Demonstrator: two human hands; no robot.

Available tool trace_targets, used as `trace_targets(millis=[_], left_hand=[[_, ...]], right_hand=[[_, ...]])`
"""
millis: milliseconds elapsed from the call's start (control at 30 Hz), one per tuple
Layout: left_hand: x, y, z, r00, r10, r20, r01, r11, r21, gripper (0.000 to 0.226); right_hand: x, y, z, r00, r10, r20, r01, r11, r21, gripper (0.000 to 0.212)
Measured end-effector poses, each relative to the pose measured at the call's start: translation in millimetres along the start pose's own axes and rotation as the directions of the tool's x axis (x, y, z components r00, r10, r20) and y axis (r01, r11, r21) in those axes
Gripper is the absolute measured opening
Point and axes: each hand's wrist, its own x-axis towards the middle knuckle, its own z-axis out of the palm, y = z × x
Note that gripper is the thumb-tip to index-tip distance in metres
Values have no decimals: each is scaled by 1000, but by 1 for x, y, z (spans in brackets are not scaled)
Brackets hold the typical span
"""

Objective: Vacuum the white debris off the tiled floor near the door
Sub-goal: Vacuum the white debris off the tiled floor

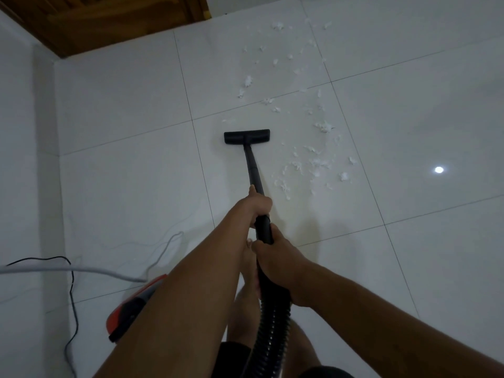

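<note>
Two hands wrapped round black wand (252, 165), left hand (257, 205) ahead of right hand (275, 257), floor head (246, 136) on tiles (136, 186), white debris (316, 162) beside.

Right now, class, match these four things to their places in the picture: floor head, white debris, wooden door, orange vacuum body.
Things
1. floor head
2. white debris
3. wooden door
4. orange vacuum body

Places
A. top left corner of the view
B. lower left, beside the cables
C. scattered on the tiles, right of the wand and beyond it
D. at the far end of the wand, flat on the floor

Pairs: 1-D, 2-C, 3-A, 4-B
</note>
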Motion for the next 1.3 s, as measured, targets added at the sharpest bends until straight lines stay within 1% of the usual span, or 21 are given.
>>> trace_targets(millis=[100, 333, 433, 567, 667, 767, 933, 1033, 1167, 1300], left_hand=[[-9, -7, 4, 1000, -12, 3, 12, 1000, 13, 89], [-33, -23, 18, 1000, -19, 19, 19, 1000, 12, 87], [-37, -31, 21, 999, -32, 23, 32, 999, 20, 86], [-35, -35, 23, 999, -41, 32, 41, 999, -16, 88], [-30, -30, 23, 999, -25, 33, 25, 1000, 3, 87], [-20, -23, 22, 999, -14, 35, 13, 1000, 22, 88], [-4, -8, 23, 1000, 7, 30, -8, 999, 33, 87], [8, 0, 20, 999, 21, 28, -21, 1000, 5, 86], [28, 12, 10, 999, 38, 0, -38, 999, -7, 85], [48, 21, -4, 998, 53, -24, -53, 998, -13, 85]], right_hand=[[-11, 6, 2, 1000, 18, -3, -18, 1000, -5, 64], [-35, 18, 0, 999, 43, -1, -43, 999, -26, 61], [-44, 23, 0, 999, 39, 11, -38, 998, -44, 57], [-46, 25, 0, 999, 32, 17, -31, 999, -33, 54], [-38, 24, -1, 1000, 25, 2, -25, 998, -59, 50], [-26, 22, -6, 1000, -7, -23, 4, 993, -121, 43], [-10, 15, -13, 1000, -14, -21, 12, 995, -101, 50], [2, 7, -16, 1000, -13, -13, 12, 995, -95, 56], [22, -4, -16, 1000, -12, -9, 11, 996, -88, 64], [44, -14, -13, 1000, -23, -5, 23, 995, -96, 67]])
